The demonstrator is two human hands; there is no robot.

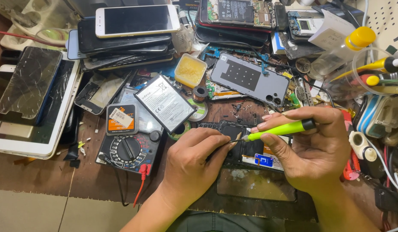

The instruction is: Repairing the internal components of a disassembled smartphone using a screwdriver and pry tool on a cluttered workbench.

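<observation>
Phone (254, 185) open, flat on the workbench (40, 180) at its near edge, between both hands. Back cover off; board and frame exposed in the upper half, lower bay bare. Grey back cover (250, 79) well apart behind; white-labelled battery (164, 102) out of any phone, tilted, resting up left of the phone.

Right hand (314, 150): fingers closed around a screwdriver (278, 129) with a bright green handle, tip on the exposed board. Left hand (192, 159): fingertips pinched together on a thin dark piece (220, 148) at the same spot, just beside the tip; kind not discernible.

Judged from the layout: opening done, work now at board level, no reassembly begun.

Multimeter (128, 144) just left of the left hand, red lead (141, 180) trailing toward the wrist. Yellow paste tub (190, 70) and solder spool (200, 93) behind. Stacked phones (126, 38) and cracked tablet (36, 107) crowd the left; tools and cables crowd the right. Little free room around the phone.
</observation>
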